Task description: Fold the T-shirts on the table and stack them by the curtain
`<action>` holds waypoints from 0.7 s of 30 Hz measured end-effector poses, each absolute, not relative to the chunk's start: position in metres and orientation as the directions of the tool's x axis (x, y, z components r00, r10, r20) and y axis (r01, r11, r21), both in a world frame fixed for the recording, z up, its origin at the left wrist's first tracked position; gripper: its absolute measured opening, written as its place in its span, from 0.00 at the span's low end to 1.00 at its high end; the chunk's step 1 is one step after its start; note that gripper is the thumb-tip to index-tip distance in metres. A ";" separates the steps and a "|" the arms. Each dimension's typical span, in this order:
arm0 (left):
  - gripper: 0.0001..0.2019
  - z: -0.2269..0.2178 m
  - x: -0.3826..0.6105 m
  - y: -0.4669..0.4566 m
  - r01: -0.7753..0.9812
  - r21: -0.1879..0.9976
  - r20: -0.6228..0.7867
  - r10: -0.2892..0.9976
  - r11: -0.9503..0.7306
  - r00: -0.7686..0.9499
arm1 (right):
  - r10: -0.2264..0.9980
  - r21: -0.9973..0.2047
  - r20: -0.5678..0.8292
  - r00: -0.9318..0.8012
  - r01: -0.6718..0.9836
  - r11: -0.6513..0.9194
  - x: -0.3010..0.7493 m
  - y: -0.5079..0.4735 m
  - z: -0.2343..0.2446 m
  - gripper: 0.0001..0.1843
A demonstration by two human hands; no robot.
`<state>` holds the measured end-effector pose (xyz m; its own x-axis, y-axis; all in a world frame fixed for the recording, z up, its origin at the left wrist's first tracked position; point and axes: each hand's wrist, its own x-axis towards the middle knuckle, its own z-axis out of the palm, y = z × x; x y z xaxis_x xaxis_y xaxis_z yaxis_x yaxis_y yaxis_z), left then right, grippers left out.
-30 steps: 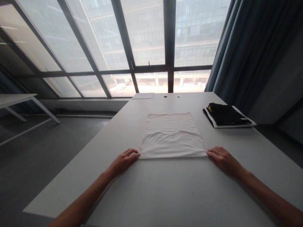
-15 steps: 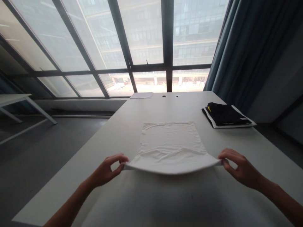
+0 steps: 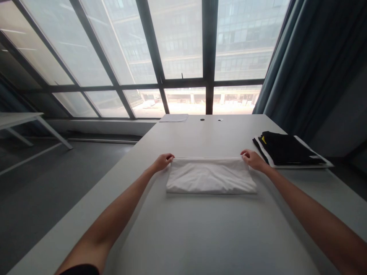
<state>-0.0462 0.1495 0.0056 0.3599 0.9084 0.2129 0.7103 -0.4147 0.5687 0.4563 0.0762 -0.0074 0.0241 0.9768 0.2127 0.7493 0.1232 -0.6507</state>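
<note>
A white cloth [image 3: 210,176] lies folded in half on the grey table [image 3: 200,229], its doubled edge toward me. My left hand [image 3: 163,161] pinches the far left corner of the cloth. My right hand [image 3: 252,159] pinches the far right corner. Both arms are stretched out across the table, one on either side of the cloth.
A stack of folded black and white clothes [image 3: 289,149] sits at the right edge of the table. A flat white sheet [image 3: 174,118] and two small round holes [image 3: 211,119] are at the far end by the window. Dark curtains [image 3: 309,65] hang on the right; another table [image 3: 20,120] stands far left.
Both hands took hold of the cloth's near corners, lifted them and carried them away from me to the far edge, folding the cloth in half.
</note>
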 end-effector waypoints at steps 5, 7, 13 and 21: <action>0.18 -0.007 -0.049 0.166 0.707 0.559 0.212 0.899 -0.432 0.382 | 0.970 -0.638 0.242 0.019 0.756 0.144 0.462 0.089 -0.031 0.15; 0.19 -0.003 -0.052 0.172 0.711 0.534 0.240 0.889 -0.457 0.391 | 0.962 -0.649 0.269 0.033 0.745 0.156 0.468 0.094 -0.031 0.17; 0.16 -0.002 -0.039 0.185 0.818 0.396 0.245 0.906 -0.418 0.344 | 0.967 -0.495 0.240 0.091 0.868 0.040 0.459 0.104 -0.034 0.16; 0.26 -0.042 0.067 0.110 0.789 0.181 0.233 0.805 -0.587 0.545 | 0.912 -0.158 0.404 -0.067 0.977 0.141 0.341 0.059 -0.039 0.25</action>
<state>0.0670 0.1102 -0.0416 0.5451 0.8054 0.2329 0.7895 -0.5866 0.1807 0.3410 0.0590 -0.0393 -0.0669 0.9123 0.4041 0.9773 0.1415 -0.1577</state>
